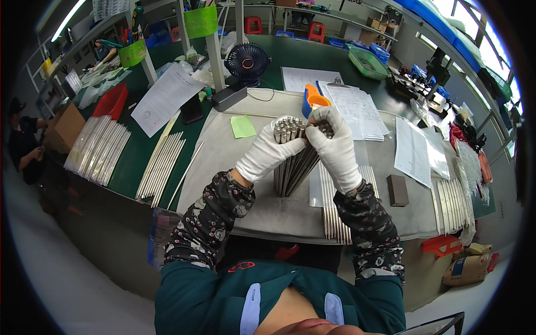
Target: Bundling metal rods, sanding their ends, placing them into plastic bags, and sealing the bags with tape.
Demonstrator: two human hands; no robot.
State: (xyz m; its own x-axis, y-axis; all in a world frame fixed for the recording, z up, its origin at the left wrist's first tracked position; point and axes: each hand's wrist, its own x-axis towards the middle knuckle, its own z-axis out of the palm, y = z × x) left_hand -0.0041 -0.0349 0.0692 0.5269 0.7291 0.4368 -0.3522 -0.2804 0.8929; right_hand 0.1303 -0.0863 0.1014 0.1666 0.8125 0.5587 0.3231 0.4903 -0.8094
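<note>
A thick bundle of thin metal rods (289,177) stands between my hands, its rod ends clustered at the top and its lower ends near the grey mat. My left hand (269,152), in a white glove, is closed around the bundle's left side, with the thumb across its front. On the right side, my white-gloved right hand (336,146) has its fingers bent over the upper ends and grips rods there. Its fingertips are partly hidden. Just beyond the hands sits an orange and blue tape dispenser (317,100). More rods (334,215) lie beside my right forearm.
Rows of rods (162,167) lie at the left, near bagged rods (99,148); another group (452,205) is at the right. A dark block (398,190) rests on the grey mat (257,209). Behind are a fan (247,61), papers (357,109) and a green basket (368,60).
</note>
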